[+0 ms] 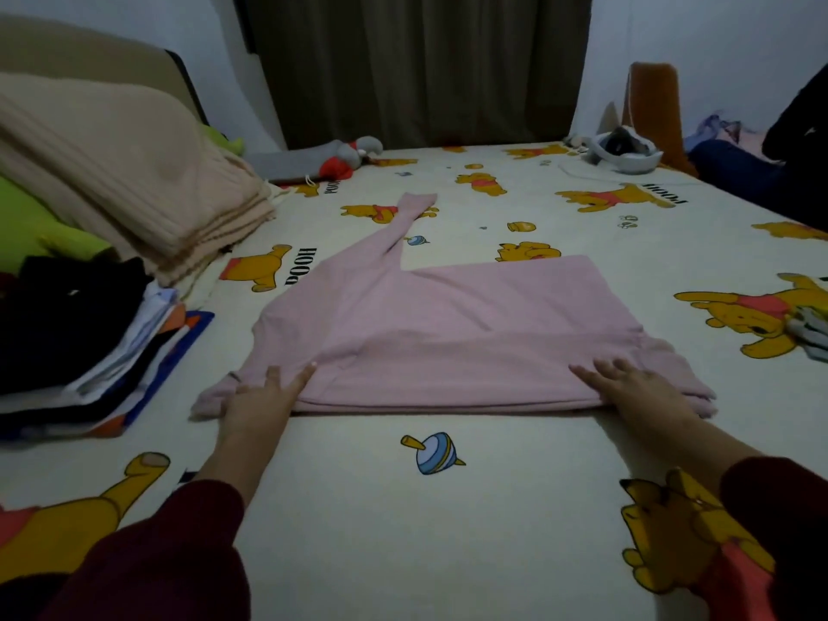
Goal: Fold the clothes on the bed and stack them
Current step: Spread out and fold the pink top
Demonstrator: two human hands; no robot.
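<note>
One bed [448, 508], covered by a cream sheet printed with yellow bears and spinning tops; it carries everything below.

One pink top [448, 324] lies flat on the sheet, directly ahead of and under both hands. Its near edge is folded over into a band running from one hand to the other. One sleeve runs away from the hands, up and to the left of centre; a second cuff sticks out by the left hand.

One beige blanket [112, 172], folded, far left of the left hand, leaning on a green cushion [40, 221].

One stack of folded clothes [89, 338], just left of the left hand: black on top, white, blue and orange layers beneath. Layers too many to count.

One grey and red soft toy [354, 156], well beyond the hands, at the curtain [416, 69].

One white item [623, 150], far right corner; cannot tell what.

Two hands, well apart. Left hand [264, 396] lies on the top's near left corner, fingers straight and spread. Right hand [636, 387] lies on the near right corner, fingers straight, pressing flat. Neither pinches cloth. Both sleeves dark red.
</note>
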